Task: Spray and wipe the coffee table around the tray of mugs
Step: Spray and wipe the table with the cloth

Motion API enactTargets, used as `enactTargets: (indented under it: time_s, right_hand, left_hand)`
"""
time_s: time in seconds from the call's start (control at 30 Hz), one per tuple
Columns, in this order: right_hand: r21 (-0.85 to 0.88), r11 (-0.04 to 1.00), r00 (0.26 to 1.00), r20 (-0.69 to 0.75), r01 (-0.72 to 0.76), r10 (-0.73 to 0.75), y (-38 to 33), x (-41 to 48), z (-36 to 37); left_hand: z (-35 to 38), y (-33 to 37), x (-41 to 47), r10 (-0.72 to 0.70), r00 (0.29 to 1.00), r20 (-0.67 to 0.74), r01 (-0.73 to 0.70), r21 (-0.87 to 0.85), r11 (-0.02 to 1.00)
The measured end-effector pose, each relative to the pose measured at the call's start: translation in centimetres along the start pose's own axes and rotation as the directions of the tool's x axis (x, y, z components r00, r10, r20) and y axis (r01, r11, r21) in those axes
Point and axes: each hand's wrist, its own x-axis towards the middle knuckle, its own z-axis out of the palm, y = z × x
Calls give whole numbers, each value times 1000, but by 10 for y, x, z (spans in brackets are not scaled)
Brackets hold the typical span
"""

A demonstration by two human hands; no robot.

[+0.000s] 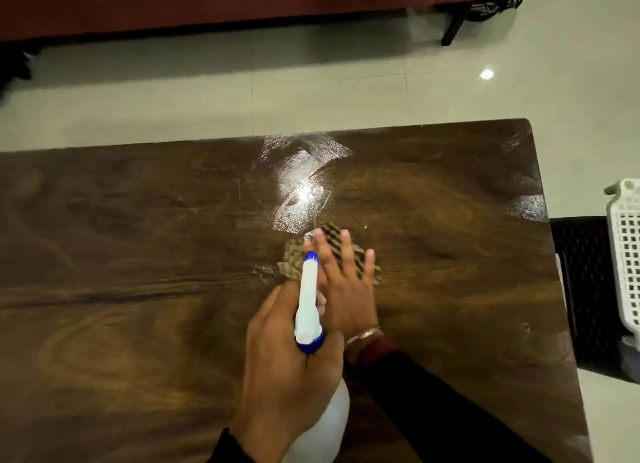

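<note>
The dark wooden coffee table fills most of the view. My left hand grips a white spray bottle with a blue nozzle and collar, held above the table with the nozzle pointing away from me. My right hand lies flat with spread fingers on a brown checked cloth, pressing it onto the table top. A wet, shiny patch shows just beyond the cloth. No tray or mugs are in view.
A white slotted plastic basket stands on a dark stool off the table's right edge. A reddish sofa runs along the far side. Pale tiled floor lies between sofa and table.
</note>
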Motion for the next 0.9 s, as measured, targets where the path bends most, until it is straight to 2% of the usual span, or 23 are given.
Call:
enactTargets:
  time_s: [0.1, 0.2, 0.27, 0.33, 0.43, 0.53, 0.6, 0.67, 0.7, 0.77, 0.83, 0.9]
  right_hand:
    - [13, 979, 978, -47, -204, 205, 63, -2, -20]
    - [92, 869, 868, -68, -486, 492, 115, 59, -52]
    - [123, 817, 816, -73, -563, 574, 122, 113, -70]
    - [113, 826, 824, -74, -552, 561, 105, 160, -78]
    - [10, 927, 925, -63, -375, 375, 43, 194, -66]
    - [-62, 994, 996, -22, -86, 85, -32, 167, -35]
    - [-75, 993, 996, 13, 85, -85, -61, 127, -18]
    - [-88, 976, 980, 45, 198, -195, -55, 89, -10]
    - [-67, 978, 980, 44, 197, -195, -42, 74, -8]
    - [-24, 995, 995, 1, 100, -100, -8, 55, -13]
    - [-10, 997, 996, -48, -74, 74, 27, 61, -24]
    - [29, 964, 961, -68, -265, 266, 43, 95, -37]
  left_hand:
    - [-5, -8, 5, -1, 1000, 15, 0, 22, 1000]
    - [-8, -18, 6, 9, 1000, 20, -9, 1, 1000]
    - [-9, -23, 5, 30, 999, 12, -31, 11, 999]
    - [-9, -27, 5, 50, 999, -6, -50, 16, 999]
    - [-12, -26, 4, 61, 996, -62, -62, -9, 998]
    - [-17, -22, 6, 69, 995, -67, -68, 10, 998]
    - [-23, -26, 8, 70, 995, -77, -70, 3, 998]
    - [-32, -30, 12, 51, 996, -78, -53, -19, 998]
    - [-37, -33, 14, 53, 995, -83, -54, -19, 998]
    - [-46, -42, 16, 80, 993, -89, -79, 14, 997]
    - [-51, -48, 15, 83, 992, -94, -82, 9, 997]
    - [-59, -55, 9, 57, 992, -110, -61, -41, 997]
